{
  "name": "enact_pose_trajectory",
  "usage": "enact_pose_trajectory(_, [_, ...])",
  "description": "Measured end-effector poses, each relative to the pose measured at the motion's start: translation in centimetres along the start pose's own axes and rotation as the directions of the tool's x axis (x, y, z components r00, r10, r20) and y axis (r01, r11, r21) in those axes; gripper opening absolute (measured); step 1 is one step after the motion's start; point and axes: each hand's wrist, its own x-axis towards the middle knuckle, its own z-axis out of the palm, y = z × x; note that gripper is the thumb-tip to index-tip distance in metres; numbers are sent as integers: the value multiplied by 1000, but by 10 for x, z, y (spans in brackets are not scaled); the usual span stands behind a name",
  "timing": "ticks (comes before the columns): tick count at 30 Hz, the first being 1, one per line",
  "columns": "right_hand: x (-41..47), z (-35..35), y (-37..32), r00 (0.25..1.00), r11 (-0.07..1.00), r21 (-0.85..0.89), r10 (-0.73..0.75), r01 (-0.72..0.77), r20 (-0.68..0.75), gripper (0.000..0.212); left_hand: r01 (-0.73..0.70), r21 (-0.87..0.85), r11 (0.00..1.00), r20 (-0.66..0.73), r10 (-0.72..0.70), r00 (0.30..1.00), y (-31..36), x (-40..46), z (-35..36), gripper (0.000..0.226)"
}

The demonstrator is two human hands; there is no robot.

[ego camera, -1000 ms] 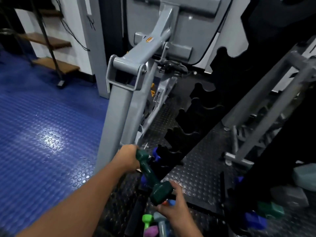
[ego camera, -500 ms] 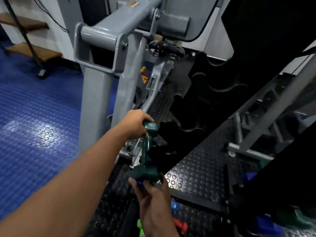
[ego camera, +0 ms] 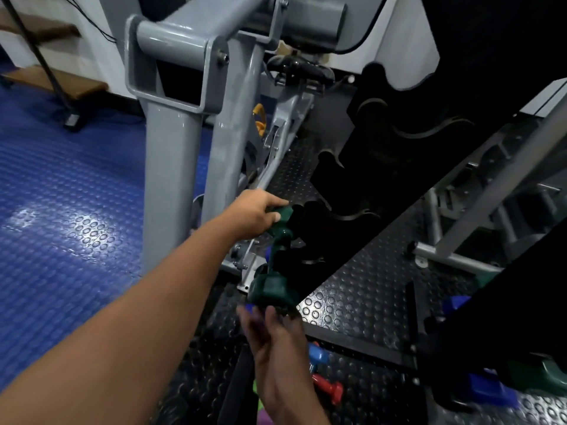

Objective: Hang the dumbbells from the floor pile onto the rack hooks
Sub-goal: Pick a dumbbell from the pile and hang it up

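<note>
While I'm seating the green dumbbell (ego camera: 276, 259) against the lowest rack hooks (ego camera: 310, 237), my left hand (ego camera: 254, 214) is gripping its upper head and my right hand (ego camera: 276, 342) is cupping, fingers spread, under the lower head; rigid, slick coating, probably light

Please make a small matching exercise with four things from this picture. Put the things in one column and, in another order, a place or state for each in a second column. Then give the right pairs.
Things
1. green dumbbell
2. red dumbbell
3. left hand
4. right hand

Places or states
A. lies on the black floor mat
B. grips the upper head of a dumbbell
C. is held against the black rack
D. is just under the lower head, fingers spread

Pairs: 1-C, 2-A, 3-B, 4-D
</note>
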Motion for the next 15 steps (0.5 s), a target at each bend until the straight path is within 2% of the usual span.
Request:
enact_pose_trajectory(1, [-2, -4, -1, 983, 939, -288, -181, 185, 42, 38, 16, -4, 1000, 11, -15, 1000, -1, -4, 2, 42])
enact_pose_trajectory(2, [-2, -9, -4, 958, 848, -447, -270, 284, 96, 40, 41, -10, 999, 28, -41, 999, -4, -8, 4, 47])
enact_pose_trajectory(5, [0, -26, -10, 857, 622, -631, -497, 463, 138, 43, 78, -63, 995, 38, -75, 996, -9, -18, 14, 56])
enact_pose_trajectory(7, [-2, -29, -13, 821, 566, -664, -556, 489, 132, 43, 56, -70, 996, -2, -57, 998, -5, -21, 20, 51])
enact_pose_trajectory(9, [-2, -33, -12, 838, 639, -607, -538, 472, 85, 37, 19, -110, 994, -21, -21, 1000, 5, -23, 24, 42])
enact_pose_trajectory(11, [-1, -36, -9, 853, 684, -580, -520, 442, 36, 31, 9, -231, 973, -40, -19, 999, 11, -25, 27, 36])
enact_pose_trajectory(13, [-2, -38, -11, 870, 687, -598, -492, 413, 35, 28, 86, -498, 863, 21, -87, 996, 6, -25, 31, 37])
enact_pose_trajectory(15, [-3, -40, -16, 882, 672, -632, -469, 387, 42, 26, 170, -586, 792, 118, -124, 985, -2, -25, 34, 35])
